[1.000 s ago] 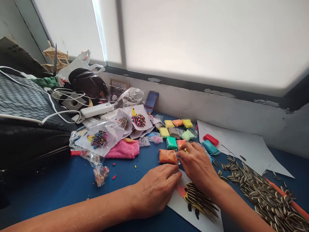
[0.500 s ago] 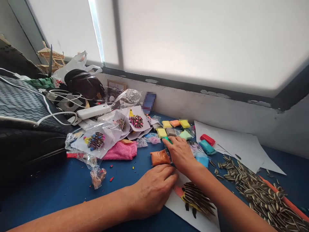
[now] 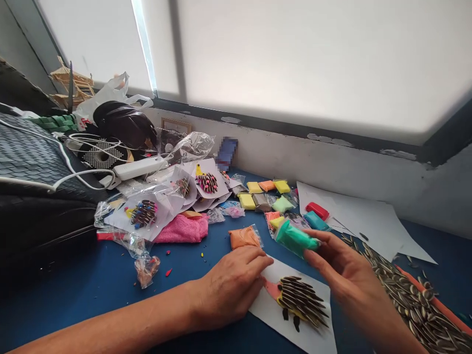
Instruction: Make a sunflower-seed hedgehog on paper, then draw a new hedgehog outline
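Observation:
My right hand (image 3: 348,273) pinches a green modelling clay packet (image 3: 295,238) in clear wrap, lifted over the table. Below it lies a white card (image 3: 265,310) bearing a hedgehog (image 3: 300,300) made of striped sunflower seeds, with a pink snout, yellow clay edge and black feet. My left hand (image 3: 236,285) is closed at the card's upper left corner, beside the pink snout; its fingertips are hidden, so what they hold does not show. Just beyond it sits an orange clay packet (image 3: 244,238).
Yellow (image 3: 247,201), red (image 3: 317,211) and teal clay packets (image 3: 316,221) lie ahead. Loose sunflower seeds (image 3: 416,295) spread at right, near white paper sheets (image 3: 354,211). Finished hedgehog cards (image 3: 210,182), a pink towel (image 3: 184,229) and a black bag (image 3: 47,216) occupy the left.
My right hand has picked up the green clay packet from among the others and drawn it back to the right. The hedgehog card is now less covered. The left hand stays nearly in place.

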The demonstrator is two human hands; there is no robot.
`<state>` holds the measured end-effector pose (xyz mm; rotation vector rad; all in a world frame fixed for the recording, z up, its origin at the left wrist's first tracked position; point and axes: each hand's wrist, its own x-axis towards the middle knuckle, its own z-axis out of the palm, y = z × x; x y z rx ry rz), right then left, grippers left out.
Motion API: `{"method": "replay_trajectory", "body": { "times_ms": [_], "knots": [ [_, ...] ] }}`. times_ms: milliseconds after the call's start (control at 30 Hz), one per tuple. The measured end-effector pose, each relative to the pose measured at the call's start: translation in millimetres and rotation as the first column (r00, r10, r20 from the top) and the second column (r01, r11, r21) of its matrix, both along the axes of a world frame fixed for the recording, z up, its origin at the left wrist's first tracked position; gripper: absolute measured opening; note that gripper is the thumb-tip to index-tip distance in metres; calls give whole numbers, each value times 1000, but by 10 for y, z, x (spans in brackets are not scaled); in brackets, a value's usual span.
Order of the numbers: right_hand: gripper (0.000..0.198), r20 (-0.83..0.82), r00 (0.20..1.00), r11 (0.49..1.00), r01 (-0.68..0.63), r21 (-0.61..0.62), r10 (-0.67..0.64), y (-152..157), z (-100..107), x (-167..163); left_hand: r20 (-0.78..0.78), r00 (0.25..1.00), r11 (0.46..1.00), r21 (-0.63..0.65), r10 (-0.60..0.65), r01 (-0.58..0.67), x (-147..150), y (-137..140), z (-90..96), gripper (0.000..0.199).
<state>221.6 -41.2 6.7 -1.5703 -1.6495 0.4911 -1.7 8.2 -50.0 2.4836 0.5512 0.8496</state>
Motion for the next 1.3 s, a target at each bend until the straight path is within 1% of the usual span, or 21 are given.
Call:
{"method": "replay_trajectory", "body": {
  "times_ms": [67,100,167,200,267,333,367,400,433,467,533,600,633,667,700,800,900,1067,1133,1200,1300],
  "knots": [
    [43,-205,976,996,65,-69,-78,-130,-26,30,109,993,993,-111,37,-25,15,-11,70,26],
    [45,-318,941,990,85,-110,-117,-178,-54,32,160,985,981,-191,64,-32,30,-18,116,24],
    [47,-504,847,980,91,-176,-169,-251,-138,19,177,976,914,-403,127,-46,81,-34,221,26],
    [47,-553,814,979,91,-184,-179,-282,-187,9,160,981,861,-509,106,-10,118,-42,274,34],
    [44,-586,794,981,58,-187,-159,-341,-282,-2,200,980,739,-659,-8,141,210,-53,363,45],
    [40,-541,833,981,12,-191,-116,-388,-349,8,367,922,559,-741,-126,372,313,-56,425,40],
    [40,-489,866,981,4,-194,-100,-406,-364,23,440,889,501,-745,-129,441,359,-55,446,41],
    [41,-421,902,981,15,-194,-97,-420,-367,43,487,866,478,-738,-108,475,398,-50,463,40],
    [44,-347,932,982,46,-185,-109,-431,-355,66,520,850,488,-722,-86,491,426,-43,479,37],
    [46,-282,950,982,93,-164,-137,-439,-331,89,520,851,536,-699,-72,473,442,-33,493,32],
    [46,-201,958,977,184,-110,-203,-454,-255,122,448,891,710,-604,-73,362,442,-7,515,21],
    [35,-184,963,979,178,-104,-195,-467,-165,119,314,946,898,-388,-82,206,417,16,514,19],
    [35,-187,972,984,121,-132,-145,-473,-125,103,270,959,950,-271,-83,158,403,24,500,22],
    [42,-208,973,984,61,-170,-97,-477,-93,78,229,970,979,-159,-85,124,392,28,476,25],
    [50,-248,967,979,-1,-202,-50,-479,-71,47,189,979,993,-72,-80,95,384,29,444,29],
    [55,-367,927,961,-28,-274,-77,-477,-63,-47,154,985,989,131,-82,62,381,15,331,35],
    [55,-432,897,943,-55,-327,-98,-478,-93,-95,164,984,978,203,-73,39,376,-7,260,35],
    [50,-521,847,930,-103,-353,-104,-487,-124,-112,168,978,990,93,-123,109,295,-48,293,35],
    [51,-541,833,936,-88,-340,-118,-483,-136,-113,118,981,988,41,-153,149,259,-59,323,45],
    [51,-540,834,938,-92,-335,-111,-478,-148,-107,87,978,981,-17,-191,193,241,-61,343,50],
    [46,-534,839,927,-118,-356,-99,-483,-154,-89,89,975,972,-100,-204,213,244,-54,352,45]
  ]
}}
